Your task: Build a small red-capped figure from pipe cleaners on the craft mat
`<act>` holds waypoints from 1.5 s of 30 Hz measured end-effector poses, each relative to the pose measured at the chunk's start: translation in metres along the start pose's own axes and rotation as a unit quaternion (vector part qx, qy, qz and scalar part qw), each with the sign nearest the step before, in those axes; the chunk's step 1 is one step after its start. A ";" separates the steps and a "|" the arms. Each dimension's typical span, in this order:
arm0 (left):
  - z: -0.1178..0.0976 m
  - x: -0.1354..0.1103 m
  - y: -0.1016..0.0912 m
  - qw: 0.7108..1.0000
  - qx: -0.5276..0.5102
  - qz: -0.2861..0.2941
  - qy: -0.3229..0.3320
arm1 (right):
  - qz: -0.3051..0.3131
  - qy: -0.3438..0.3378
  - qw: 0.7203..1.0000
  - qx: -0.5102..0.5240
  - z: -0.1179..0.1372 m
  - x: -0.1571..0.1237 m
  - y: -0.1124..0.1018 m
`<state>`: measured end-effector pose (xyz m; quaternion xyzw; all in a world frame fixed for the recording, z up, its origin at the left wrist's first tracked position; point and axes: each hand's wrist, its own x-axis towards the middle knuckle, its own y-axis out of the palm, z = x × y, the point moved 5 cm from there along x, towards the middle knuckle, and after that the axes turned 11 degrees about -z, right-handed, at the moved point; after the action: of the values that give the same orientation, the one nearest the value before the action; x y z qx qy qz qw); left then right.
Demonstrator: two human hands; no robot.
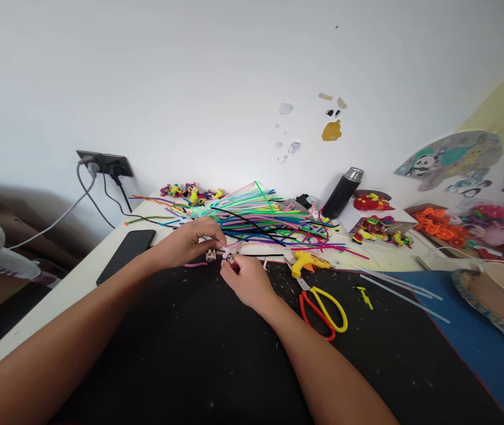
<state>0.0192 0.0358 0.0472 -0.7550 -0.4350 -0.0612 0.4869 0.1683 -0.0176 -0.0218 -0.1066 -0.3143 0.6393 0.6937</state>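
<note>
My left hand [194, 241] pinches a small pale pink fuzzy pipe cleaner piece [226, 252] between thumb and fingertips. Just below and to the right, my right hand [249, 282] has its fingers closed on the lower end of the same piece, along with a dark reddish bit. My fingers hide much of it. A small white and dark piece [210, 255] lies beside my left fingertips. Right behind both hands spreads a heap of coloured pipe cleaners [256, 215].
Scissors [318, 310] with red and yellow handles and a yellow glue gun [309, 262] lie right of my hands. Clear glue sticks [405, 289] are farther right. A phone [127, 255] rests at left, a black thermos [343, 193] behind. Pipe cleaner figures [373, 230] stand at back right.
</note>
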 end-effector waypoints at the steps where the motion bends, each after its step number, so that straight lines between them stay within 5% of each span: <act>1: 0.000 0.000 0.000 1.000 0.000 0.000 -0.001 | -0.001 0.000 1.000 0.000 0.000 0.000 0.000; 45: 0.010 -0.002 0.002 0.999 0.027 -0.018 -0.007 | -0.001 -0.015 1.000 -0.015 -0.003 -0.001 0.003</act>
<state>0.0162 0.0420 0.0392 -0.7341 -0.4533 -0.0535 0.5028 0.1679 -0.0169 -0.0263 -0.1074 -0.3340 0.6356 0.6877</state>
